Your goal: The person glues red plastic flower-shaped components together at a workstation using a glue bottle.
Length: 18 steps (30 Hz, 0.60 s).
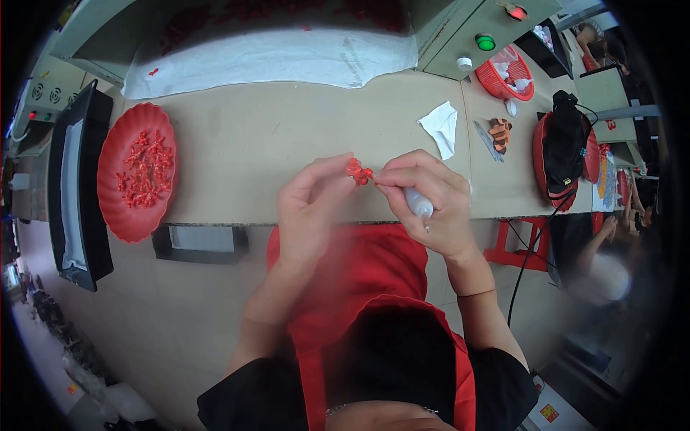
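I see left fingers (325, 169) pinching a small red piece (357, 172). The right fingers (399, 174) close around a pale tube (419, 203).

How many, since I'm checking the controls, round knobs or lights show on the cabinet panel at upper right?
3: red one at top, green one in the middle, white one lowest. More may lie out of view.
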Available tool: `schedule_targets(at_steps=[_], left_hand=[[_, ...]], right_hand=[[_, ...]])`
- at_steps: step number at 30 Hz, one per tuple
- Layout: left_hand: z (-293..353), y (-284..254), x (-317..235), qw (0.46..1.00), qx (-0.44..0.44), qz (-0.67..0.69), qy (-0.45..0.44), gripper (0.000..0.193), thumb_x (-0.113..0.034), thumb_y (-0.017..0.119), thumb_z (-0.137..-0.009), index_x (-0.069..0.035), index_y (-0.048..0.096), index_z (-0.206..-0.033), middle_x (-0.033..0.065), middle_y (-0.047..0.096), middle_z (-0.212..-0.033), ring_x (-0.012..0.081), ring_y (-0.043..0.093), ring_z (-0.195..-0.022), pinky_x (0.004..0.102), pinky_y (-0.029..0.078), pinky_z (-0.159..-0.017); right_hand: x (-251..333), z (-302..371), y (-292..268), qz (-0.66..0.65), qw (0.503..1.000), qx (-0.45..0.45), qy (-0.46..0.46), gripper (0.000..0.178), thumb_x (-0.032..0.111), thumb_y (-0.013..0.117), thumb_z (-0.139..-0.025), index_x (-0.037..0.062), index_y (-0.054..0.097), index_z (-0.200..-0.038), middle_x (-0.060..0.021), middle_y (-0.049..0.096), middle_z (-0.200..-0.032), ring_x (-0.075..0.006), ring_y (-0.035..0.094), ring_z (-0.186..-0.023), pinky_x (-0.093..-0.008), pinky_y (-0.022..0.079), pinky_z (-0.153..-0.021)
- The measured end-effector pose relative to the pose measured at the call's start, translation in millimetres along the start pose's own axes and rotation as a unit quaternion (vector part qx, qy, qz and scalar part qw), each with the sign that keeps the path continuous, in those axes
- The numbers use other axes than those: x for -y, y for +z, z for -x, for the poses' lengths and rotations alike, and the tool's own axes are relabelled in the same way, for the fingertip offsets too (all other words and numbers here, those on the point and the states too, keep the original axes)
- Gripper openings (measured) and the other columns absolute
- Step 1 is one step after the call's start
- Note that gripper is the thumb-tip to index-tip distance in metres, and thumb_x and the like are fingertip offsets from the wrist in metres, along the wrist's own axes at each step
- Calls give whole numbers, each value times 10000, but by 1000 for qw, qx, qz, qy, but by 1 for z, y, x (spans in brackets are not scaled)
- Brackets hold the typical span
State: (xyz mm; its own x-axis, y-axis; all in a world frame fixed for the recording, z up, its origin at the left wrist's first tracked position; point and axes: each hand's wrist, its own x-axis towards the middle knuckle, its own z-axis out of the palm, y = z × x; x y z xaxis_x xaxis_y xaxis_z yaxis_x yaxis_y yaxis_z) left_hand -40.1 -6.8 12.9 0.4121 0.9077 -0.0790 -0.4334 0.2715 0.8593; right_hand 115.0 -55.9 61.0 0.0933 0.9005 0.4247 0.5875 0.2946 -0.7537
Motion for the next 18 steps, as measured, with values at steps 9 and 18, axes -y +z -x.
schedule_targets(at_steps=[9, 18], left_hand=[[-1, -3, 0, 998, 26, -51, 38, 238, 71, 546, -833, 45, 606, -1062, 111, 610, -1006, 170, 595, -935, 287, 473, -836], [-2, -10, 1, 995, 63, -48, 57, 245, 95, 543, -823, 38, 614, -1051, 120, 600, -998, 176, 593, -918, 290, 480, -812]], right_hand=[[-4, 1, -2, 96, 992, 22, -82, 215, -86, 676, -670, 44, 657, -840, -81, 626, -822, -194, 625, -681, -262, 502, -580], [-7, 0, 0, 64, 991, 10, -113, 226, -54, 678, -617, 35, 625, -817, -85, 626, -793, -231, 632, -683, -290, 513, -569]])
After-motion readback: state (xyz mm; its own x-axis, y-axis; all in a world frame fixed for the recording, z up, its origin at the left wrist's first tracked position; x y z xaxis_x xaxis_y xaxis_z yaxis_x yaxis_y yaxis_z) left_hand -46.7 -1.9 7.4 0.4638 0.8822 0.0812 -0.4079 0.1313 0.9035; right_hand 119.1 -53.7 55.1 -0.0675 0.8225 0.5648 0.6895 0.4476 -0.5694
